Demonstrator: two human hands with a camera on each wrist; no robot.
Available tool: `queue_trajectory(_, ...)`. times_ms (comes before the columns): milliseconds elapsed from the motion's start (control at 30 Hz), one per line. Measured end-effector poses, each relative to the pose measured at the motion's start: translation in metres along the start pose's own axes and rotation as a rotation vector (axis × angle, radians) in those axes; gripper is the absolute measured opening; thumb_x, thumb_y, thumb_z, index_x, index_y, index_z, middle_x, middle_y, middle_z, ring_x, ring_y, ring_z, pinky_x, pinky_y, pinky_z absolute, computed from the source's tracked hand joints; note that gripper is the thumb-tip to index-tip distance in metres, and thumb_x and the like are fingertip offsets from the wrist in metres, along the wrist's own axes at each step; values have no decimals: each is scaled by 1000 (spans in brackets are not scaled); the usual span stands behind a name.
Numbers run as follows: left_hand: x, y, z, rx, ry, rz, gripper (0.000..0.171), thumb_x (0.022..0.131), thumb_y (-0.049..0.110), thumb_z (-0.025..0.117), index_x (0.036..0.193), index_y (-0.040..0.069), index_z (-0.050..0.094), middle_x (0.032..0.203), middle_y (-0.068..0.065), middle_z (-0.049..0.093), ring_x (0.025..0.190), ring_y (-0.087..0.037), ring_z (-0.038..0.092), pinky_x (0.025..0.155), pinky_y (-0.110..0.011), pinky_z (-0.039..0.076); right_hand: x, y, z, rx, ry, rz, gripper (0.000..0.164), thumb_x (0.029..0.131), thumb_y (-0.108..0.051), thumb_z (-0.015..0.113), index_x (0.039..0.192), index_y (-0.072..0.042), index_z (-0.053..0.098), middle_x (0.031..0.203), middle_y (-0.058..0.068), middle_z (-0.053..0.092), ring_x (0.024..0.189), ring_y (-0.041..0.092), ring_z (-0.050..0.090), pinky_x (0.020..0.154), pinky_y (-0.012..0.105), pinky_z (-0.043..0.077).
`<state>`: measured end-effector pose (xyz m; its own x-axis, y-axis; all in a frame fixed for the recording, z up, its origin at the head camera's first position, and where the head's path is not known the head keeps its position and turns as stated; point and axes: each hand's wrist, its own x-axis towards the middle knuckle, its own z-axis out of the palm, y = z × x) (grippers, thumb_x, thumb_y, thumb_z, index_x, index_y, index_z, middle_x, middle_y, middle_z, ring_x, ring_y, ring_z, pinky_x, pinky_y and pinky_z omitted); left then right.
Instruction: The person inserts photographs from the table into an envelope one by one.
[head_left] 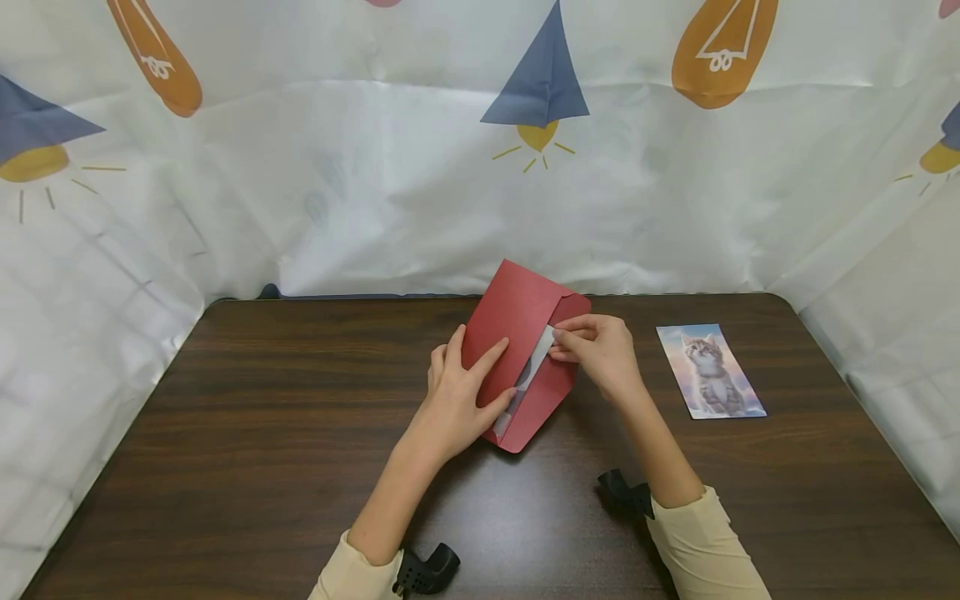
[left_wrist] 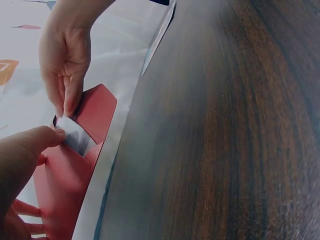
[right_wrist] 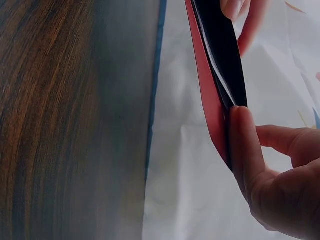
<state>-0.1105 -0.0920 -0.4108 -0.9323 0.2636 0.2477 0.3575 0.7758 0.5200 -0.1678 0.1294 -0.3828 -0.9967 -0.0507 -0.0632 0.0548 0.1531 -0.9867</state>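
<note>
Two black wrist devices (head_left: 429,570) sit nearer than the one red envelope (head_left: 517,304). The left hand (head_left: 453,398) grips the envelope's left side; the right hand (head_left: 600,346) pinches one whitish sheet (head_left: 536,358) in its opening. One kitten picture (head_left: 711,371) lies right of it; one curtain (head_left: 420,192) hangs behind.

A red paper envelope (head_left: 517,312) is held slantwise over the tabletop (head_left: 300,417), its long sides leaning from upper right to lower left in the head view and its broad flap (head_left: 538,408) folded open toward the right. A whitish-grey sheet (head_left: 537,358) sits partly inside, showing as a narrow strip along the mouth. The left hand (head_left: 456,408) grips the envelope with its thumb reaching across the opening, while the right hand (head_left: 602,350) pinches at the sheet's upper end.
</note>
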Motion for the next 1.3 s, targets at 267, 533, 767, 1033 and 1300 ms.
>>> queue_trajectory(267,0,1,-1,7,0,5,63,94,30,81,152,18,58,165,-31,26,139,-51,34,105,-65,47,0,0,2,17,4,-4,26,101,0,67,119,19,67,97,24,76,70,6,74,73,24,62)
queue_trajectory(533,0,3,0,-2,-12,1,63,94,29,81,152,19,58,165,-30,26,140,-51,33,104,-65,47,2,2,2,48,15,0,26,101,1,66,119,20,67,94,20,76,70,6,74,73,25,62)
queue_trajectory(767,0,3,1,-8,-12,-1,63,94,29,81,152,19,59,165,-29,26,141,-51,32,102,-65,50,2,3,3,68,30,3,26,101,2,66,119,21,66,95,20,76,70,5,75,73,25,62)
queue_trajectory(1033,0,3,1,-23,-11,-2,63,94,29,81,152,19,58,165,-29,26,142,-51,31,104,-65,48,2,3,4,77,38,-4,26,101,2,66,119,21,66,98,24,76,70,5,75,73,25,62)
queue_trajectory(1300,-1,2,1,-39,-29,-11,64,95,30,80,153,20,57,165,-28,26,141,-49,32,103,-64,48,1,3,3,57,23,-8,26,102,2,65,121,20,67,106,31,74,72,6,75,75,25,62)
